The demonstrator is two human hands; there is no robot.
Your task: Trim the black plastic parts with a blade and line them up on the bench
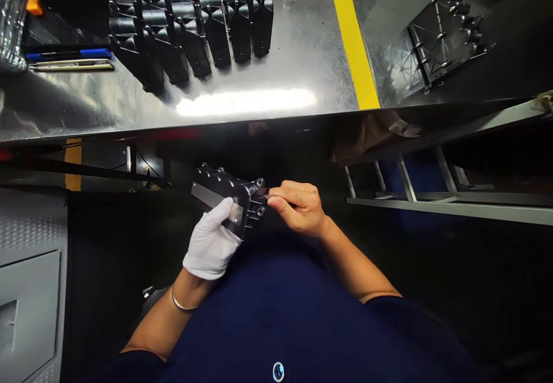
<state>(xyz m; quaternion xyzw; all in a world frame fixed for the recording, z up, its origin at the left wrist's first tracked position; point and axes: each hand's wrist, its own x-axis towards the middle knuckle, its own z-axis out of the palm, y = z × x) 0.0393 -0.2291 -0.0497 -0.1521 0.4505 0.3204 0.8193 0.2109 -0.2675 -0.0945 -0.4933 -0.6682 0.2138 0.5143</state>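
My left hand (211,245), in a white glove, grips a black moulded plastic part (220,184) in front of my body. Its thumb presses on a flat grey strip (209,197) along the part's side. My bare right hand (298,205) is closed in a pinch around a small dark blade-like tool (266,193). The tool's tip meets or nearly meets the part's right end, beside its round bosses and thin ribs; actual contact is too small to tell. My right fingers hide most of the tool.
Rows of similar black parts (207,20) stand on the metal table (294,72). A blue pen (86,53) and a slim cutter (78,65) lie left of them. Across a yellow stripe (352,37) rests another black part (440,37). A grey metal frame (453,209) is at right.
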